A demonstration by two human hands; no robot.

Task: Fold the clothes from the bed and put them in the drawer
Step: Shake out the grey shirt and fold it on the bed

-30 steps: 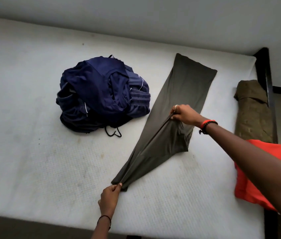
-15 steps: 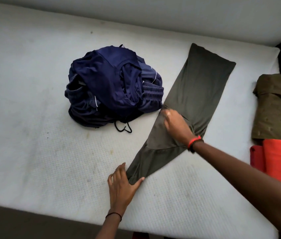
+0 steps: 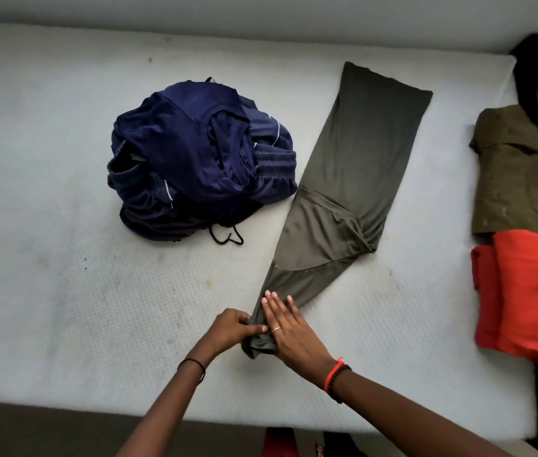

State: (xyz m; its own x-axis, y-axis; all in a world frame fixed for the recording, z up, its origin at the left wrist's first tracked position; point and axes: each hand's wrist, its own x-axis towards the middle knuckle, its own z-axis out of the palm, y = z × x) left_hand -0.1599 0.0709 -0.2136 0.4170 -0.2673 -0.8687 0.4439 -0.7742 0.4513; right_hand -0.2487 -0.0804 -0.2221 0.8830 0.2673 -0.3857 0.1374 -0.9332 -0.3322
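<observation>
Lying diagonally on the mattress (image 3: 63, 291), the olive garment (image 3: 353, 166) narrows toward its near end, creased midway; the left hand (image 3: 231, 328) pinches that end, the right hand (image 3: 290, 334) presses it, fingers straight

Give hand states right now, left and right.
Left hand: closed, pinching the near end of the olive garment.
Right hand: open, flat, pressing the same garment.

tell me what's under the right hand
The right hand lies flat on the narrow near end of the olive-green garment, spread on the white mattress. The left hand pinches that same end beside it. How the fabric is folded beneath the palm is hidden.
</observation>
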